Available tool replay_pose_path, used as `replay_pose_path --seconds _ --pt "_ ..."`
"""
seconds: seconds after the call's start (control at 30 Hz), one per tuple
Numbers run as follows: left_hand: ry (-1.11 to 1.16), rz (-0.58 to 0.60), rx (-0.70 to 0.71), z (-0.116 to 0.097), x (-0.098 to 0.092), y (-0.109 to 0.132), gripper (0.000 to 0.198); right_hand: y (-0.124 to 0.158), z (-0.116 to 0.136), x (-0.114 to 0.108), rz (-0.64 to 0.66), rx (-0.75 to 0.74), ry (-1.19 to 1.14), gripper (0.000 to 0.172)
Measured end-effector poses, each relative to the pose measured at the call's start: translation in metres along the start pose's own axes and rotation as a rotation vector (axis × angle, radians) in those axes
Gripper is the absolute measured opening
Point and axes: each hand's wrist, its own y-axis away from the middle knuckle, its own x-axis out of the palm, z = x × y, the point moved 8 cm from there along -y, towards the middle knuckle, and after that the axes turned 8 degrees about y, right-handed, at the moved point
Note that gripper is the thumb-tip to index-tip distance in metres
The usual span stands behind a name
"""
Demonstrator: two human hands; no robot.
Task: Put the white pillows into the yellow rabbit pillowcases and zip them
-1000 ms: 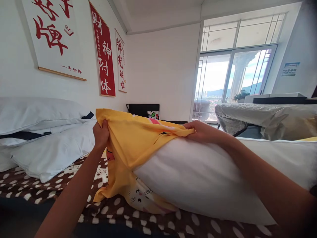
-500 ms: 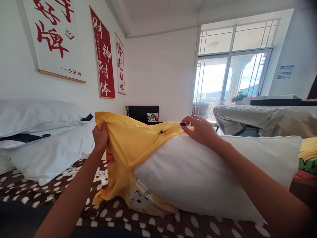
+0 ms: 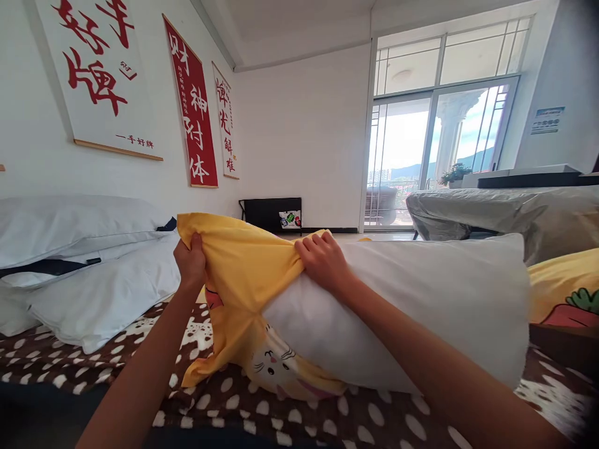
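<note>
Pinching cloth between closed fingers, the left hand (image 3: 189, 262) holds a corner of the yellow pillowcase (image 3: 248, 255) beyond the white pillow (image 3: 458, 274)'s left end, probably to anchor it. The right hand (image 3: 322, 259), fingers curled shut, grips the case's edge atop the pillow, likely keeping the fabric taut. The case drapes over the pillow's left part; a spotted blanket (image 3: 243, 415) lies beneath. Half a second ago, the right fingers were loosely parted, farther along the pillow.
</note>
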Motion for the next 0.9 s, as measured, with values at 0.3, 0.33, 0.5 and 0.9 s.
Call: replay_pose_path --seconds 0.3,0.33,0.5,0.9 --pt "0.094 0.006 -0.015 0.008 0.006 0.005 0.036 0.035 -0.063 0.034 -0.129 0.325 -0.032 0.035" --pt "0.088 0.002 -0.016 0.008 0.006 0.006 0.035 0.038 -0.064 0.038 -0.112 0.358 -0.073 0.033" --pt "-0.01 0.006 0.101 -0.014 0.008 0.017 0.033 0.028 -0.064 0.043 0.049 0.504 -0.279 0.026" --pt "0.062 -0.127 0.279 -0.066 -0.027 0.056 0.029 0.003 -0.086 0.056 0.502 0.562 -0.254 0.02"
